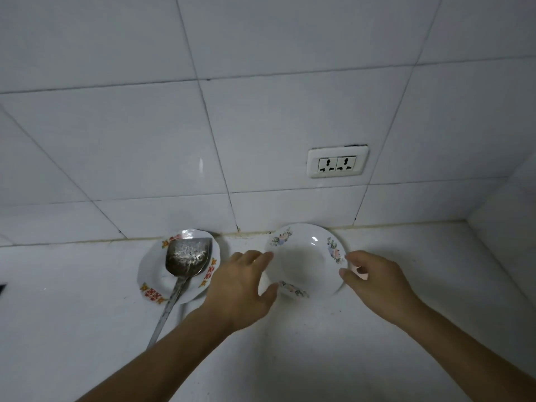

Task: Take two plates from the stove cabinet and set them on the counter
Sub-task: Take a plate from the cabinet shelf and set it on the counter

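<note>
While both hands flank it, the floral plate [306, 261] lies flat on the white counter [377, 329], pushed back close to the tiled wall [261, 126] under the double socket [337, 162]. From the head camera, the left hand [239, 288] sits at the plate's left rim with its fingers spread, fingertip and thumb at or just touching the edge; the right hand [374, 278] is at the right rim, fingers loosely curled and parted, the thumb beside the lower right edge. Neither hand looks clamped on the rim: both seem slack, as if letting go or about to take hold, and I cannot tell which. Only one plate surface shows here, so whether a second plate lies beneath it is unclear. Just to the left, near but apart from the floral plate, a second dish with a red and orange pattern [178, 268] holds a metal spatula [187, 256] whose handle runs down toward the near left. The floral plate lies straight ahead between the hands, round with no long axis, and both hands are about equally near; the left forearm passes close to the spatula handle, so that side calls for care
</note>
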Available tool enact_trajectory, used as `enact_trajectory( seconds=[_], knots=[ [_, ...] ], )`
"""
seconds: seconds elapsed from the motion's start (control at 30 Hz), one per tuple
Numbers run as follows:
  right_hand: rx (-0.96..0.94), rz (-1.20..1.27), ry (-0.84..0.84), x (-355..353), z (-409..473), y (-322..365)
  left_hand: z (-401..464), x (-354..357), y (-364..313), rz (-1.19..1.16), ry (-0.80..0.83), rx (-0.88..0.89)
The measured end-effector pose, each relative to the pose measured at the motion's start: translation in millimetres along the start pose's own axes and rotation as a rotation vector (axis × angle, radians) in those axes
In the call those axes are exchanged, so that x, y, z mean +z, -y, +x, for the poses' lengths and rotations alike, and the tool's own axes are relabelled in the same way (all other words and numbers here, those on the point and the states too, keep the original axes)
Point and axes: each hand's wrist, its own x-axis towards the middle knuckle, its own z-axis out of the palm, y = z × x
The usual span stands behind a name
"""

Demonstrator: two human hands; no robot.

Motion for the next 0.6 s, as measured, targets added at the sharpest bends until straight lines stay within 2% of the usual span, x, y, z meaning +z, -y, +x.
enact_trajectory(
  seconds=[0.13, 0.37, 0.6],
  knots=[
    [-0.162, -0.11, 0.039, -14, -20, 25, -16, -34, -20, 0.129, -0.045, 0.057],
    [-0.45, -0.314, 0.106, -27, -60, 76, -60, -75, -41, 0.195, -0.065, -0.008],
    [-0.529, -0.397, 0.19, -20, -106, 106, -117, -91, -40, 0.194, -0.092, -0.075]
  ],
)
